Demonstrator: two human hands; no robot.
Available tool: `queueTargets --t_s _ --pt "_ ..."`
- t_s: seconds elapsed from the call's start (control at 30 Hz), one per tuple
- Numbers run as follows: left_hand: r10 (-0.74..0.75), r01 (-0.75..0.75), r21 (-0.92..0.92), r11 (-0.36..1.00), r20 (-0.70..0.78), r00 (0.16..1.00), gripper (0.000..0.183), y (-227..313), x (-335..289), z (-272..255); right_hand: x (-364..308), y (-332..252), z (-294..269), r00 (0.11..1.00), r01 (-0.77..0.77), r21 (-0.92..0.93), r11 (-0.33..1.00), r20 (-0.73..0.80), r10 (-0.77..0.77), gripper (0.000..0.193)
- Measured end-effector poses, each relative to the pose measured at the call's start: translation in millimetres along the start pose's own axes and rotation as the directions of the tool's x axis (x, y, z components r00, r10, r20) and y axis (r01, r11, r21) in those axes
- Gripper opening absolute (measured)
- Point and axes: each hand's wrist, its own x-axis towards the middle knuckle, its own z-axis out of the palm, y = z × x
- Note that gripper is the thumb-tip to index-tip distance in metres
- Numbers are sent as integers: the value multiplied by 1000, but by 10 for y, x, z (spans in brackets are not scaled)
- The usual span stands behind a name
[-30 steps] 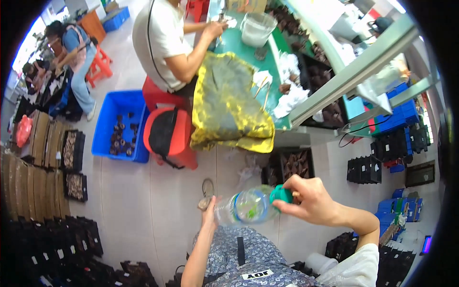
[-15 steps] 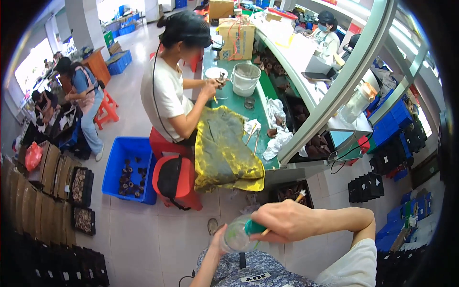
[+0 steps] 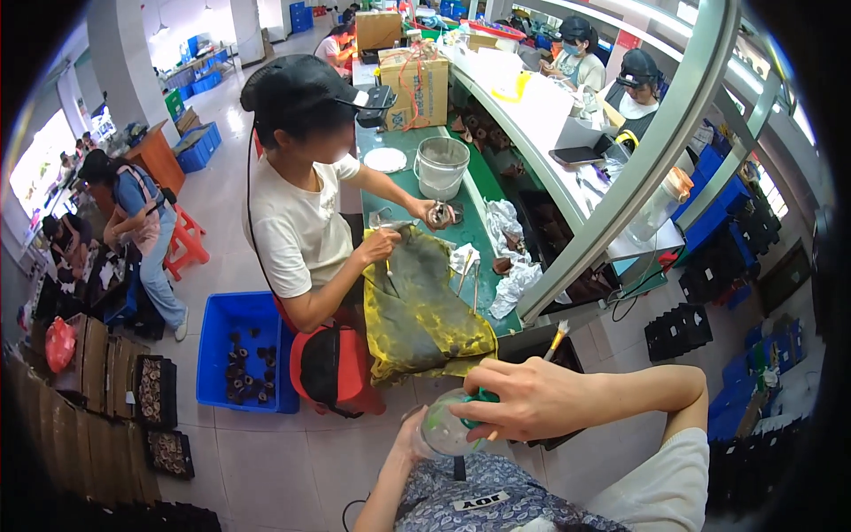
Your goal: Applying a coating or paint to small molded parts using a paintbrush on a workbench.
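Note:
My left hand (image 3: 408, 438) is wrapped round the side of a clear jar (image 3: 441, 433), low in front of my patterned apron. Over the jar's mouth, my right hand (image 3: 527, 399) grips a green lid (image 3: 483, 401). The same hand also holds a brush (image 3: 557, 339), its pale bristles pointing up past the knuckles and its handle running under the fingers. Whether the lid touches the jar's rim is hidden by my fingers. A seated co-worker ahead holds a small glass jar (image 3: 441, 213) in one hand; a thin brush (image 3: 390, 266) is at the other.
Beyond my hands a yellow-and-dark cloth (image 3: 425, 301) drapes over the green table's (image 3: 487, 266) edge. On the table stand a white bucket (image 3: 441, 167) and crumpled paper (image 3: 516, 288). A red stool (image 3: 363, 372) and a blue bin (image 3: 213, 355) with small brown pieces are on the floor.
My right hand and lid have shifted slightly, staying at the jar's mouth. The co-worker's hands have moved apart, one out over the table with the glass jar. My view has shifted a little.

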Motion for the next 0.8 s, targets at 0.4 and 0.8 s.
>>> queueTargets --t_s 0.4,0.8 --pt "101 -73 330 941 -69 992 44 347 16 -376 30 691 -165 826 -277 447 850 -341 449 34" --pt "100 -272 -339 900 -449 888 21 555 -370 557 428 3001 2887 387 -450 710 542 -392 835 33"
